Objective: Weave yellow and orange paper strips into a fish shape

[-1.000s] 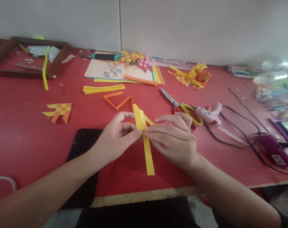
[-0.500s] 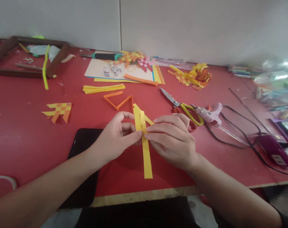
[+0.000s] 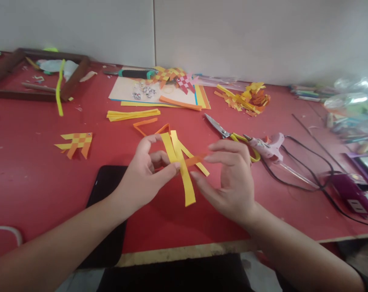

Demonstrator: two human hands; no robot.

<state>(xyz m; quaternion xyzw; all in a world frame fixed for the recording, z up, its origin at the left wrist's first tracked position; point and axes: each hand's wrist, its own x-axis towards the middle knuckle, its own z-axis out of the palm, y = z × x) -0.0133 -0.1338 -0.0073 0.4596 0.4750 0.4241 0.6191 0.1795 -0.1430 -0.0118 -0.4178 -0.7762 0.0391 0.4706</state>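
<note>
My left hand (image 3: 150, 166) pinches several yellow paper strips (image 3: 187, 188) where they cross, between thumb and fingers. An orange paper strip (image 3: 194, 160) sticks out from the crossing toward the right. My right hand (image 3: 229, 174) is beside it with fingers apart, the fingertips close to the orange strip's end; whether they touch it I cannot make out. Behind the strips lies a folded orange strip (image 3: 144, 121) on the red table. A woven yellow and orange paper fish (image 3: 77, 142) lies to the left, and a stack of yellow strips (image 3: 132, 114) lies farther back.
Scissors (image 3: 217, 125) and a pink glue gun (image 3: 266, 147) with its cord lie at right. A black phone-like slab (image 3: 106, 227) is under my left forearm. Paper scraps (image 3: 251, 97), a green-handled cutter (image 3: 135, 74) and a brown frame (image 3: 22, 95) are at the back.
My right hand has come off the yellow strips, moved right and opened. The orange strip now shows between the hands. The yellow strips have spread and tilted in my left hand.
</note>
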